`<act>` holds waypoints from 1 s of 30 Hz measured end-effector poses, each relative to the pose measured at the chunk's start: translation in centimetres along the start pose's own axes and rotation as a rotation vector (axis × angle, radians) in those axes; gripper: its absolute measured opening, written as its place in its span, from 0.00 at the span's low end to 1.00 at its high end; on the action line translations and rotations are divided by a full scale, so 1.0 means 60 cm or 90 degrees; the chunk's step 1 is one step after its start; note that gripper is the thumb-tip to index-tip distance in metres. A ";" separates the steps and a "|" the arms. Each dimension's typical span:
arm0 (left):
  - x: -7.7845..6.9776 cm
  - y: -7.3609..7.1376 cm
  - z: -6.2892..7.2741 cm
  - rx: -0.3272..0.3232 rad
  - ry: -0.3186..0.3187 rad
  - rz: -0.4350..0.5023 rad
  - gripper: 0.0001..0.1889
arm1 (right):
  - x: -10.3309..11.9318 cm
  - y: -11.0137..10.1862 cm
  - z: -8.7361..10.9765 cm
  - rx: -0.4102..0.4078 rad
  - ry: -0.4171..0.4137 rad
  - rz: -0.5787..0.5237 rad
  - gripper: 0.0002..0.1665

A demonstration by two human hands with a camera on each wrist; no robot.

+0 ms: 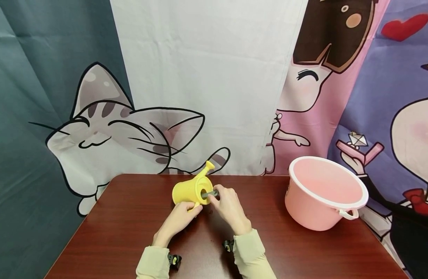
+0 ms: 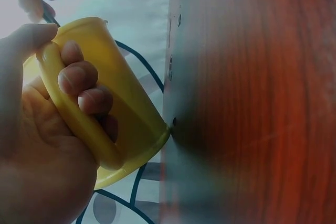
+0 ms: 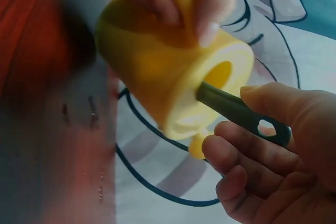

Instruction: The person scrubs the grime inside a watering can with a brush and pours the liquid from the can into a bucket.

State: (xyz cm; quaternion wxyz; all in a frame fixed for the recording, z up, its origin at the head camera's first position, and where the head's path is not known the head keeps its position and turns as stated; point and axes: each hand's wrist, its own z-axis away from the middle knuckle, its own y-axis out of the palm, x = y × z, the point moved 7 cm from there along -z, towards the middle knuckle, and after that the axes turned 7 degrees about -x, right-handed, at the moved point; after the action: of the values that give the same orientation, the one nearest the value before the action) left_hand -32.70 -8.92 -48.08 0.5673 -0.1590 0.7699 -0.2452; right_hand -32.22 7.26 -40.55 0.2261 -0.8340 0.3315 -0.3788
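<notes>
A yellow watering can (image 1: pixel 183 192) is held tilted over the table, its spout pointing up and away and its round opening turned toward the right hand. My left hand (image 1: pixel 176 221) grips the can's handle (image 2: pixel 68 103), fingers curled around it in the left wrist view. Between thumb and fingers, my right hand (image 1: pixel 232 208) pinches a dark green tool handle (image 3: pixel 239 109) with a hole near its end. The handle goes in through the can's opening (image 3: pixel 223 74); the tool's other end is hidden inside.
A pink tub (image 1: pixel 313 211) with a white rim and side handle stands at the right on the brown wooden table (image 1: pixel 130 217). Behind the table's far edge hangs a cloth backdrop (image 1: pixel 207 69) printed with cartoon figures. Each wrist wears a small black camera.
</notes>
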 end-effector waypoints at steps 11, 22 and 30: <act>0.001 0.000 -0.001 -0.006 0.000 0.004 0.24 | 0.001 0.019 0.006 0.019 0.010 0.020 0.12; 0.001 -0.002 -0.001 -0.006 0.002 0.010 0.24 | 0.018 -0.019 -0.003 -0.009 0.002 0.016 0.06; 0.004 -0.001 0.003 0.002 -0.021 0.005 0.25 | 0.023 -0.038 -0.005 -0.013 0.001 0.003 0.04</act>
State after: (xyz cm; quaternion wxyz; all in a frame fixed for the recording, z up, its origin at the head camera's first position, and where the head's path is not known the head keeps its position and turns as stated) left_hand -32.63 -9.14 -48.29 0.5810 -0.1592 0.7608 -0.2414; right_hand -30.89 7.76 -38.26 0.2181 -0.8351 0.3373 -0.3758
